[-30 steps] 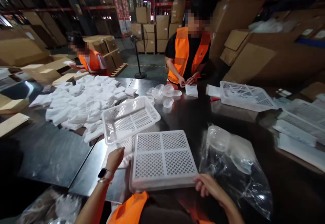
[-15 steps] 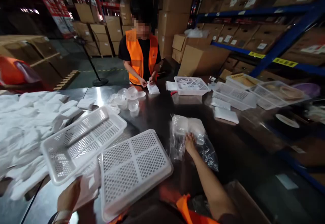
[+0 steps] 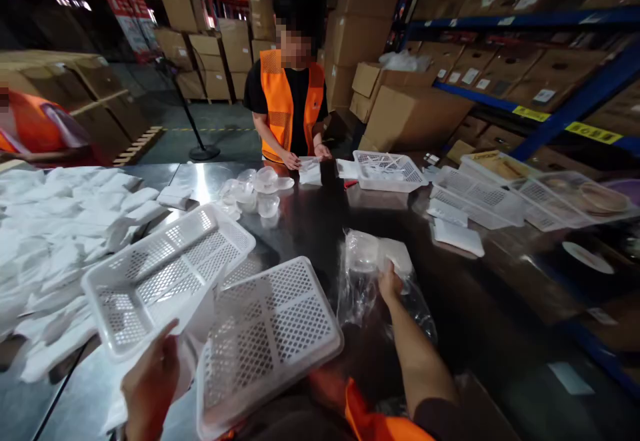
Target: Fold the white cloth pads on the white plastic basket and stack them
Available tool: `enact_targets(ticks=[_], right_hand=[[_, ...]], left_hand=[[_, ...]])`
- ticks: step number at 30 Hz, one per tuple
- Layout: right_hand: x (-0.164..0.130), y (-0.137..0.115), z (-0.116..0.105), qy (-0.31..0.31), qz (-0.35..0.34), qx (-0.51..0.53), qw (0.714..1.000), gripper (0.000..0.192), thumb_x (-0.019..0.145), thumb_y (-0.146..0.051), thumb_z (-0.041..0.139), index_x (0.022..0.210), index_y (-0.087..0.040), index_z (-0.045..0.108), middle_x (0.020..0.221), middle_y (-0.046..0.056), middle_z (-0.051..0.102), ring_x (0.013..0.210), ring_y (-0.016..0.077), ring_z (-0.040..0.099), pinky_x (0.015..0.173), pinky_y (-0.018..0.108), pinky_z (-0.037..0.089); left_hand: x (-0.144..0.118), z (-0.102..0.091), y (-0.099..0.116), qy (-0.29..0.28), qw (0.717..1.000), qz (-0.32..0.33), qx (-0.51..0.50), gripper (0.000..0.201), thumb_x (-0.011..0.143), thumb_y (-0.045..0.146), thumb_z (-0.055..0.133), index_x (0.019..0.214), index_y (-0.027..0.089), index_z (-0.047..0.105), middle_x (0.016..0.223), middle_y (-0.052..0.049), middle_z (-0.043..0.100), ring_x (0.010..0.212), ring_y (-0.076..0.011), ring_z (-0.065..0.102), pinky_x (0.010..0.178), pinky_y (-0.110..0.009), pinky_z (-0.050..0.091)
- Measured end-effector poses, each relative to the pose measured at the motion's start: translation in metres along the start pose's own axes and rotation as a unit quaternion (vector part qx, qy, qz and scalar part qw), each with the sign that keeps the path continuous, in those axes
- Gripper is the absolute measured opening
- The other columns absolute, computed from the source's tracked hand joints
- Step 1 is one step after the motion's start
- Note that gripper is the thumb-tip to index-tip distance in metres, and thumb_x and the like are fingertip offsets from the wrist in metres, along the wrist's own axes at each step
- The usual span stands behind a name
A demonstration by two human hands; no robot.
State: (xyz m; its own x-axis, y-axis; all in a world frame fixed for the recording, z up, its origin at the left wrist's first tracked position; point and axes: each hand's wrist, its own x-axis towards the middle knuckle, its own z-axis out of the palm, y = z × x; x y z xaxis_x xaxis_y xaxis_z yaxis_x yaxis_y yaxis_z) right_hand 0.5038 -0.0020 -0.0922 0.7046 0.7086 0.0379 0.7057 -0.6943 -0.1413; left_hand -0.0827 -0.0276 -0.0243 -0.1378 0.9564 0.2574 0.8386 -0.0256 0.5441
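Fingers of the right hand (image 3: 390,282) have now closed on the crinkled clear plastic bag of white pieces (image 3: 373,264) ahead of it, while the left hand (image 3: 150,377) stays clamped on the upturned white perforated plastic basket (image 3: 265,341) lying between both hands.

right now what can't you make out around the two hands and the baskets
- Head view: the left hand has its fingers behind white sheets under the upside-down basket, so its grip is hidden.
- The right hand reaches into the clear plastic bag; glare and crumpled film hide what it touches.
- The near edge of that basket is cut off by the orange vest.
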Motion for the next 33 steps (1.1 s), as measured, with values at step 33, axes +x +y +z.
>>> enact_targets(ticks=[33], right_hand=[[-0.170,-0.054,-0.010,-0.103,-0.108,-0.063,0.987,0.036,0.094,-0.031,0.054,0.113,-0.005,0.069,0.109,0.025,0.071,0.106,0.0378,0.065,0.084,0.047,0.051]], left_hand=[[-0.028,0.036,0.050,-0.227,0.878,0.417,0.063,0.036,0.094,0.008,0.040,0.100,0.021,0.073,0.126,-0.008,0.071,0.107,-0.0223,0.071,0.087,-0.035,0.062]])
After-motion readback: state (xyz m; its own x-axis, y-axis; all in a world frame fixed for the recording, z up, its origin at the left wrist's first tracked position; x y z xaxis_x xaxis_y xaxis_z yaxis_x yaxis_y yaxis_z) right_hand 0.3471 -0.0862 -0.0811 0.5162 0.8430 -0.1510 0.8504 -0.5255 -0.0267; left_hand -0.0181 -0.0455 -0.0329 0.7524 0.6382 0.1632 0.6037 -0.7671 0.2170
